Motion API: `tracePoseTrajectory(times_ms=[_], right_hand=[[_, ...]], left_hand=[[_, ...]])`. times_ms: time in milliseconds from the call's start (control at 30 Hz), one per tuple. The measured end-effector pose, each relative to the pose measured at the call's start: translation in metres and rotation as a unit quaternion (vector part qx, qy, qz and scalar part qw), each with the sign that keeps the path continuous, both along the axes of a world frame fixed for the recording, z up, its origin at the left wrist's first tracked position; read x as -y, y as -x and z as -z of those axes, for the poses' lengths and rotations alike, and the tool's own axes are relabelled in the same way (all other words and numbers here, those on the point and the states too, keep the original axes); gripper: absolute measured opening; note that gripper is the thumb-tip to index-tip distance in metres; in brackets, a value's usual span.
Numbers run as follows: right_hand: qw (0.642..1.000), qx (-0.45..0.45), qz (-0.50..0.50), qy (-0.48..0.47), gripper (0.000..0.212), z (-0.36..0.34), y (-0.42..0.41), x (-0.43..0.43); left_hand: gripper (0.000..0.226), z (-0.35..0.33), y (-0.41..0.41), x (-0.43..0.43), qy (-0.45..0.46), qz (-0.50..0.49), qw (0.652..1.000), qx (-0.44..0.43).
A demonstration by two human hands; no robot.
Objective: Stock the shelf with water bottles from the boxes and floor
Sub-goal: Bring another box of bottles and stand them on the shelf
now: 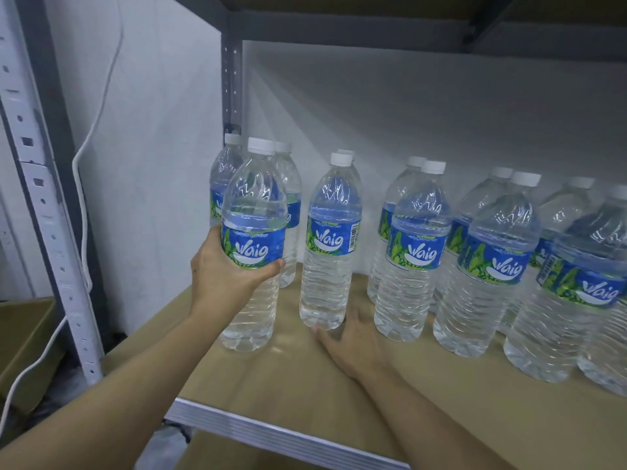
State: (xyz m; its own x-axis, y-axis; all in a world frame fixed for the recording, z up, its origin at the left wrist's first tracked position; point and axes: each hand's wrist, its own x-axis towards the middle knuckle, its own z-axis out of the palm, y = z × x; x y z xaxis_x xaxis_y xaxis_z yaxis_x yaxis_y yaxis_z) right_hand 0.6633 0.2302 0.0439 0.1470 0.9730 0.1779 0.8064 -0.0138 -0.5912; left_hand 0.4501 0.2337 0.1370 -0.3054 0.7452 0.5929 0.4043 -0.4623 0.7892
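White wall backs a wooden shelf board (305, 378) in a grey metal frame, and the corner post (232, 86) at the rear serves as marker. Two bottles stand right by the post. Just in front of them, the left hand (224, 266) grips a water bottle (252, 245) at its label, fingers curled round it. Its base is on the board or barely above it.

One step further from the post stands a second bottle (330, 239). The right hand (353, 337) lies flat on the board at this bottle's foot, fingers loose and fairly straight, touching it rather than holding it.

Beyond that, away from the post, more bottles (488, 252) already stand two deep, so stocking looks well under way. Bare board remains along the front. A cardboard box (23, 340) sits low, out past the frame, with its contents hidden, so I cannot tell how many bottles remain.
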Motion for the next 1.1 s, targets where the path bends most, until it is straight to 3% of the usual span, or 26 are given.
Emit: tracePoseTrajectory(times_ms=[467,767,1100], right_hand=[[0.999,0.042,0.004,-0.014,0.068,0.0,0.001,-0.002],[1.0,0.003,-0.012,-0.018,0.066,0.002,0.002,-0.002],[0.999,-0.012,-0.019,-0.028,0.069,0.004,0.0,-0.004]], left_hand=[[0.082,0.009,-0.006,-0.063,0.03,0.087,0.995,0.035],[0.094,0.009,-0.001,-0.079,0.068,0.167,0.983,0.041],[0.095,0.013,-0.006,-0.087,0.064,0.174,0.981,0.053]])
